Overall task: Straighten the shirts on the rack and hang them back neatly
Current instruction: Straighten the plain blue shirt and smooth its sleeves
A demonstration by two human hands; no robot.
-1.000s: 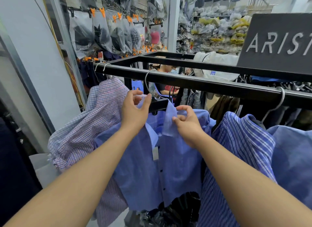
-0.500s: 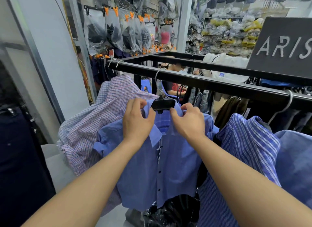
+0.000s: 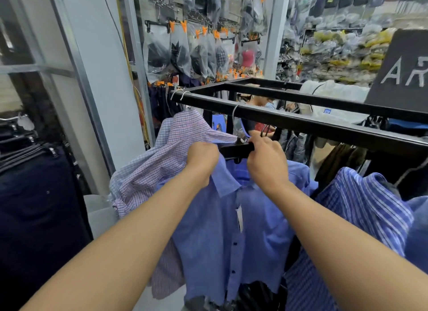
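A plain blue shirt (image 3: 231, 229) hangs on a black hanger (image 3: 236, 149) from the black rack rail (image 3: 301, 123). My left hand (image 3: 202, 160) grips the left side of its collar with curled fingers. My right hand (image 3: 266, 162) grips the right side of the collar at the hanger's end. A white tag (image 3: 239, 215) dangles down the shirt's front. To the left hangs a pink-and-white checked shirt (image 3: 166, 155), and to the right a blue striped shirt (image 3: 361, 206).
A black sign (image 3: 403, 72) with white letters stands on the rack at the right. Dark trousers (image 3: 34, 195) hang at the left beside a white pillar (image 3: 102, 79). Bagged goods with orange clips (image 3: 196, 49) hang on the far wall. A person's arm (image 3: 257, 127) shows behind the rack.
Both my hands rose to the hanger and closed on the two sides of the collar. The view swung to the left, shifting the rack and shirts to the right.
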